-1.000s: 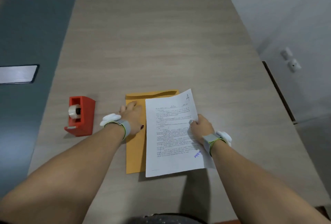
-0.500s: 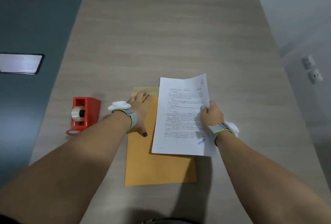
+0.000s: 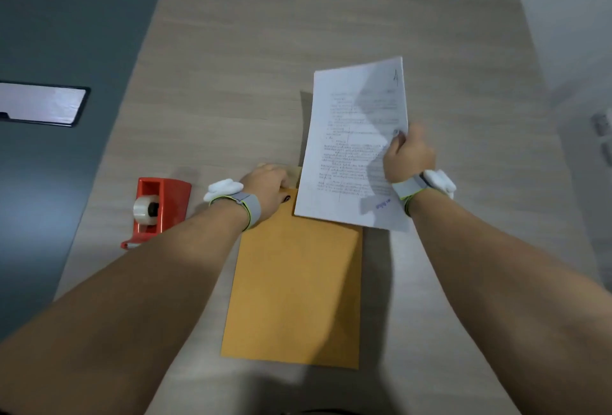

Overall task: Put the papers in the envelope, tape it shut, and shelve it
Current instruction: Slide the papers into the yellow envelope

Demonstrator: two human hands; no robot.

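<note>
A brown envelope (image 3: 294, 285) lies flat on the wooden table (image 3: 331, 33), its long side running away from me. My left hand (image 3: 268, 187) grips the envelope's far left corner at the opening. My right hand (image 3: 409, 156) pinches the right edge of the printed white papers (image 3: 351, 146) and holds them lifted above the envelope's far end. The papers' near edge overlaps the envelope's top and hides most of the opening. A red tape dispenser (image 3: 155, 207) with a clear roll stands left of my left wrist.
A dark grey surface (image 3: 66, 33) adjoins the table on the left, with a flat black-framed rectangular panel (image 3: 41, 103) on it. A pale wall with outlets (image 3: 602, 123) runs along the table's right side.
My right hand has lifted the papers up and away from me, uncovering most of the envelope. My left hand has stayed at the envelope's far left corner.
</note>
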